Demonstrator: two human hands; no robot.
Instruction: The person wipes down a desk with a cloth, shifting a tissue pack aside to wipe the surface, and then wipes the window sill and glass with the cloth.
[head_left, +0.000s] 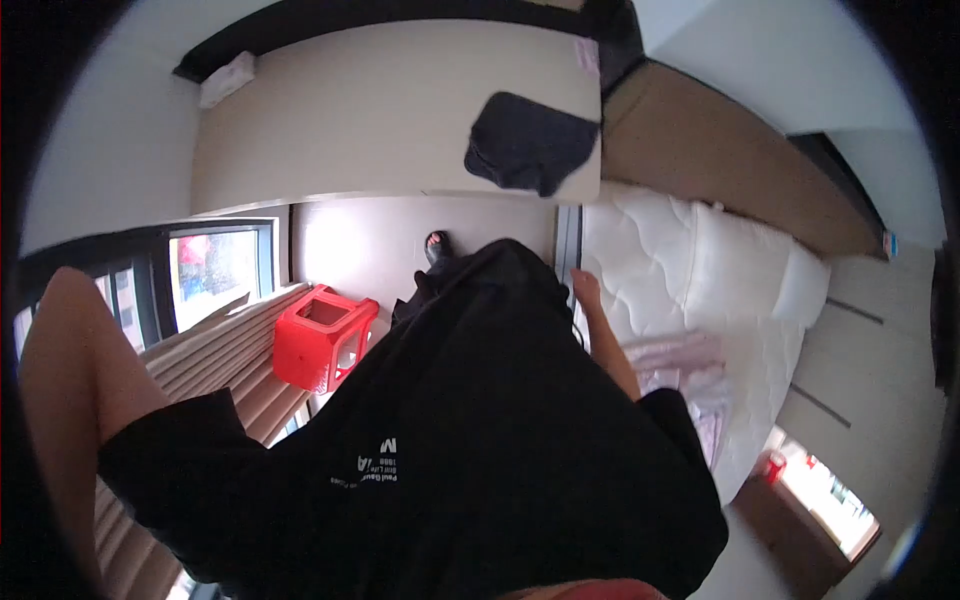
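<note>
My right hand (pixel 585 287) hangs low at my side, beside the edge of the white mattress (pixel 640 250). It is small and partly turned away, so its fingers cannot be made out, nor whether they hold anything. My left arm is bent, with the elbow raised at the far left and the forearm running out of the picture; the left hand is not in view. A red plastic stool (pixel 305 350) stands on the floor to my left. Ahead, a dark cloth (pixel 530 143) lies crumpled on the pale desk (pixel 330 120).
A white box (pixel 229 80) sits at the desk's back left corner. Pinkish folded bedding (pixel 690 370) lies on the mattress. On the left is a window (pixel 215 270) above a ribbed beige panel (pixel 215 360). A brown headboard (pixel 730 150) runs along the bed.
</note>
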